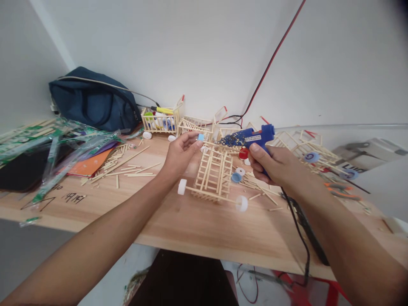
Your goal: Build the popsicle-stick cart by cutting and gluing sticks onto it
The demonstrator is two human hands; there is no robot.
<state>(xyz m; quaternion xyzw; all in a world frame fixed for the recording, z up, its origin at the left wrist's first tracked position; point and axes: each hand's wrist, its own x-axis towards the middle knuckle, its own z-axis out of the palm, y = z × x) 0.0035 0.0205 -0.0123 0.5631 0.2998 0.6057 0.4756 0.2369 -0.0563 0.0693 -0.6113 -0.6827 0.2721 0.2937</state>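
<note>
My right hand (pixel 264 161) is wrapped round the handle of a blue hot glue gun (pixel 255 138), its speckled, glue-crusted front pointing left. My left hand (pixel 183 151) pinches a small light blue cap (pixel 200 137) between thumb and fingertips, just left of the nozzle. Below and between both hands lies a small cart frame of wooden sticks (pixel 213 170). At its near end a stick axle carries a white cap wheel (pixel 182 187) on the left and another white wheel (pixel 241 203) on the right. Whether the blue cap touches the frame's far axle, I cannot tell.
Stick carts (pixel 159 121) stand along the wall, one filled with caps. Loose sticks (pixel 134 170), plastic wrappers (pixel 54 157) and a dark blue bag (pixel 94 100) lie left. Pliers (pixel 342 191) and a power strip (pixel 306 225) are right; the gun's cord (pixel 295 212) hangs over the table edge.
</note>
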